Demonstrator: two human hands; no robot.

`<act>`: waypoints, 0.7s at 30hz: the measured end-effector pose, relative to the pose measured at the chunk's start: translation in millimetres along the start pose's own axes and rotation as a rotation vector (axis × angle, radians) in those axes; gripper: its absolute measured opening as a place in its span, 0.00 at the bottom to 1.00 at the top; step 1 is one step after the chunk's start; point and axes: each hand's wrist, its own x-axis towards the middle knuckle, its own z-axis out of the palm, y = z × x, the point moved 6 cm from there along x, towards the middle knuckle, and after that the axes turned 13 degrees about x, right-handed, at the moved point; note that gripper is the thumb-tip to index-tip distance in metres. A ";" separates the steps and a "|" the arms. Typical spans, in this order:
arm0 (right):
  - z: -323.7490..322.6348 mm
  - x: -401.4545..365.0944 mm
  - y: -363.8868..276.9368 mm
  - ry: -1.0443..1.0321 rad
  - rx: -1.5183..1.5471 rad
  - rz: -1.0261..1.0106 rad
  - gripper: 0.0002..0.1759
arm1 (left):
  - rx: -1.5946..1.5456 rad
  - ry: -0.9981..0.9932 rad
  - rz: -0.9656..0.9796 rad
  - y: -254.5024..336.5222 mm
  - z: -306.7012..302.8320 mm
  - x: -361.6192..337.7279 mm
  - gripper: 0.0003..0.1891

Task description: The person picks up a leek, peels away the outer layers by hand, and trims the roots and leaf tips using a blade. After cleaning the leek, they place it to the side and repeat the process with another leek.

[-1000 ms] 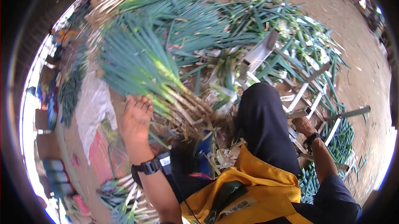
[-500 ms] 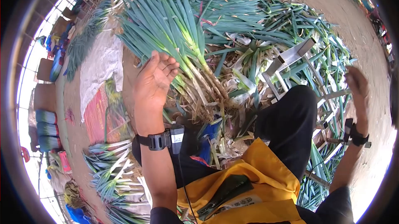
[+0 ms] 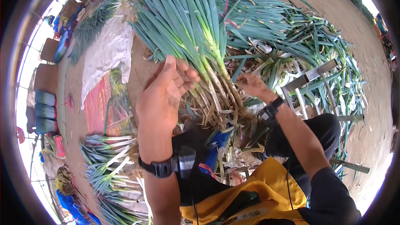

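Note:
A big bundle of green onions (image 3: 204,37) lies in front of me, its leaves pointing away and its rooty white ends toward me. My left hand (image 3: 171,85) is on the near left side of these stalks, palm turned inward, thumb raised and fingers loosely bent, holding nothing. On the other side, my right hand (image 3: 253,86) reaches in close to the pale stalks, its fingers loosely curled and apart, with nothing visible in them. Between both hands are the dirty roots (image 3: 233,106). Black straps with small devices circle both wrists.
Trimmed leaves (image 3: 329,41) are heaped at the right, around a metal frame (image 3: 310,75). Left of me lie rows of cleaned green onions (image 3: 110,162) and a white sheet (image 3: 108,54). A blue thing (image 3: 218,141) shows below the roots. Wrapped bundles (image 3: 45,112) stand at far left.
My right hand has swung in from the far right to beside the stalks. My left hand has shifted slightly right and lower. The view has turned a little.

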 end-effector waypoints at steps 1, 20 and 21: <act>18.6 9.3 30.3 0.020 -0.048 0.059 0.20 | -0.004 0.010 -0.001 2.6 0.2 -3.6 0.13; 108.8 55.7 130.7 -0.040 0.209 0.603 0.51 | 0.097 0.240 -0.093 7.4 -27.3 -7.1 0.15; 106.4 50.1 122.4 -0.050 0.200 0.593 0.50 | 0.087 0.228 -0.085 7.0 -26.2 -6.7 0.14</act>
